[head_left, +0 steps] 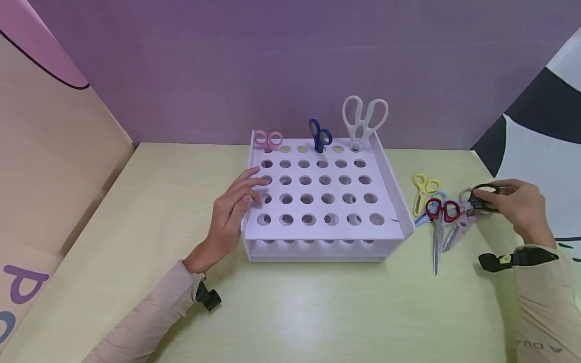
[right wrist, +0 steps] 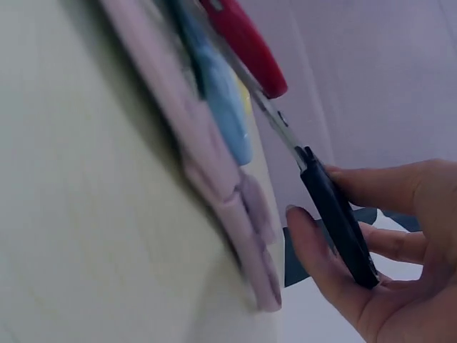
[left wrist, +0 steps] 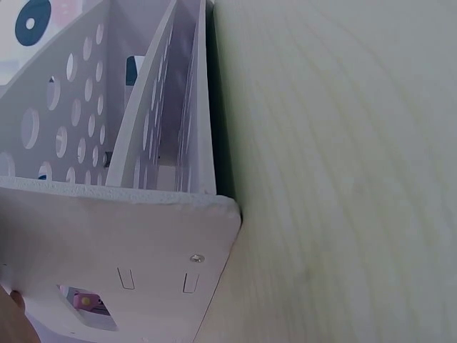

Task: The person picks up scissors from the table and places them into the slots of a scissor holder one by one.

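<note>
My right hand [head_left: 522,204] pinches the black handle of a pair of scissors [right wrist: 339,221] between thumb and fingers, at the pile's right side. In the pile lie scissors with red handles [head_left: 438,244], yellow scissors [head_left: 421,186], light blue scissors [right wrist: 225,107] and pale pink scissors [right wrist: 207,168]. A white rack [head_left: 317,231] with rows of round holes stands mid-table. My left hand [head_left: 229,209] rests on its left edge, fingers loosely extended over the top. In the rack's back row stand pink scissors [head_left: 268,143], dark blue scissors [head_left: 320,137] and large white scissors [head_left: 358,123].
The pale wooden table [head_left: 290,312] meets a purple wall [head_left: 290,65] behind the rack. A raised side panel [head_left: 394,186] runs along the rack's right edge. Printed panels flank the table on both sides.
</note>
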Demonstrator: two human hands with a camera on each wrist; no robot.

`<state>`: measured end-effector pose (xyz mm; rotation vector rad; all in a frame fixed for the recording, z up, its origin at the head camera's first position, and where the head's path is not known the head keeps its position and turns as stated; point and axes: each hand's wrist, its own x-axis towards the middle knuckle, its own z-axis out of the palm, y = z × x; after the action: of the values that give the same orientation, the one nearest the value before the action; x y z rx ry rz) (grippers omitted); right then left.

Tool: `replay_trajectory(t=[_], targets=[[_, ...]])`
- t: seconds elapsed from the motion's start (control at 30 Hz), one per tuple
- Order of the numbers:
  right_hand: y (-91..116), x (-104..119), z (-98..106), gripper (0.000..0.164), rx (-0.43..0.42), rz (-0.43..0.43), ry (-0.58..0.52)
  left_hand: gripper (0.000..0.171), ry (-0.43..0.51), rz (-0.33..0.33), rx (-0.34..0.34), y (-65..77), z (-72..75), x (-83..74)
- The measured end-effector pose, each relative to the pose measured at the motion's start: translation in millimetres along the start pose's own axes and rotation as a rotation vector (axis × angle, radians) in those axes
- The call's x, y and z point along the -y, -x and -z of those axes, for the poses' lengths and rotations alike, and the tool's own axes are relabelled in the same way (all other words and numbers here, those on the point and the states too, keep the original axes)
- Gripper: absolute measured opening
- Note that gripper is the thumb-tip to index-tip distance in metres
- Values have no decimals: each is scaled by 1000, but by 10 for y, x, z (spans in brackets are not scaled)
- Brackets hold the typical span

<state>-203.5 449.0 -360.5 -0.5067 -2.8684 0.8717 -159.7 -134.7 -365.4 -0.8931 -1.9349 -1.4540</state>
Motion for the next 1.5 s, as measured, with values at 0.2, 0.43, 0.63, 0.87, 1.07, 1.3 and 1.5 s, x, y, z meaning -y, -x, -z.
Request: replay_trajectory(t=[0.2, 0.43, 0.63, 0.87, 1.07, 1.3, 1.5], targets=[[18, 94, 44, 62, -96, -1, -84, 31, 1, 2, 1, 7, 8, 9], [58, 227, 105, 12, -161, 6, -234, 31, 12, -12, -4, -1, 9, 5], [107, 341, 141, 8, -250, 56, -305, 31, 7, -10, 6, 0, 11, 7], [175, 464, 176, 24, -311, 101, -204, 31, 11, -7, 10, 1, 9, 5], [235, 602, 197, 44, -348, 113, -83, 31, 11, -14, 3, -3, 7, 12], [302, 737, 248, 42, -363, 177, -61, 32, 19, -9, 1, -10, 6, 12], [369, 827, 289, 38, -350, 256, 4, 32, 22, -15, 3, -13, 3, 7]])
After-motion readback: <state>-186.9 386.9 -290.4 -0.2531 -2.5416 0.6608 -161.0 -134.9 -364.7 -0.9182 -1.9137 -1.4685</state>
